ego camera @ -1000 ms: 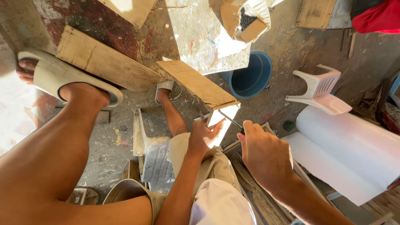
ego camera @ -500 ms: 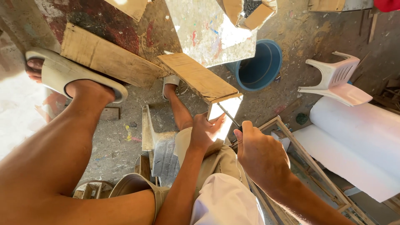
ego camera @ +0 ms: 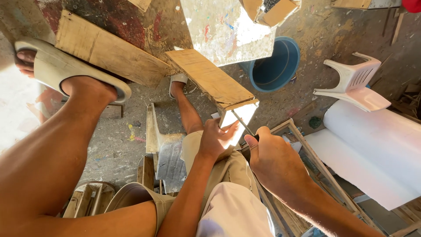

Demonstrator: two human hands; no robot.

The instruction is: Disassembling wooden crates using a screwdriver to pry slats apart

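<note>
— Pinching a thin tool [ego camera: 242,123], is that the right hand [ego camera: 274,164]?

— Yes, it is clenched round the handle, thumb on top; the slim metal shaft runs up and left toward the white sheet [ego camera: 239,119] (the handle itself is buried in the fist, so I cannot tell what kind of tool it is).

— And the left hand [ego camera: 215,140]?

— Fingers loosely curled against the sheet's lower edge, steadying it over the knee. Whether it truly grips or only presses, I cannot tell.

— How would that sheet handle?

— My guess is light and thin, fairly stiff, with edges that could crack or cut, so best taken by the edge close to where the tool works.

— What lies around it?

— A plank [ego camera: 210,79] slopes down to touch the sheet's top. Beyond that stands a blue bucket [ego camera: 274,66], a tipped white chair [ego camera: 355,81] well to the right, a big white roll [ego camera: 377,145] beside a wooden frame [ego camera: 315,162], and a sandal [ego camera: 66,70] propped on another board [ego camera: 109,50] at left.
</note>
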